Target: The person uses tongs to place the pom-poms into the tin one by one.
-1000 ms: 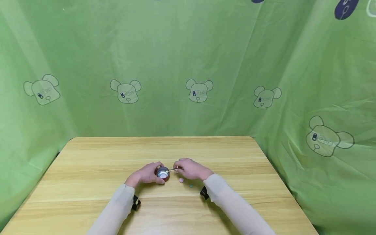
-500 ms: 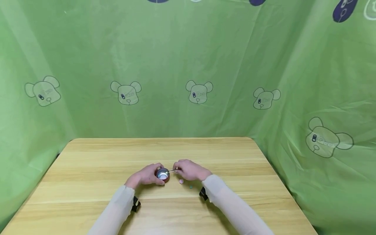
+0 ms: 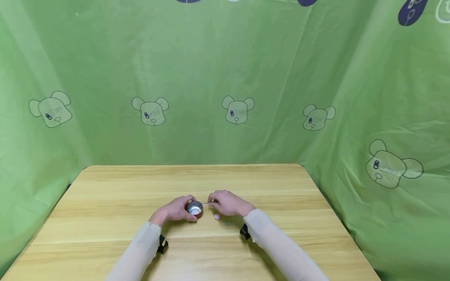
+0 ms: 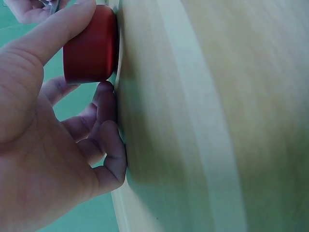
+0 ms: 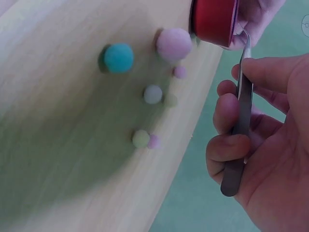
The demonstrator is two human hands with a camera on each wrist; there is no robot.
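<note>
- Tweezers (image 5: 245,108), right side of right wrist view: long axis near vertical, tips up toward red tin (image 5: 213,21)
- Right hand (image 3: 228,203): fingers curled round tweezers
- Left hand (image 3: 177,208): gripping red tin, lower centre of head view

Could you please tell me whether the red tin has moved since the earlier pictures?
No: judged against the table's far edge in the head view, the red tin has kept its place.
</note>
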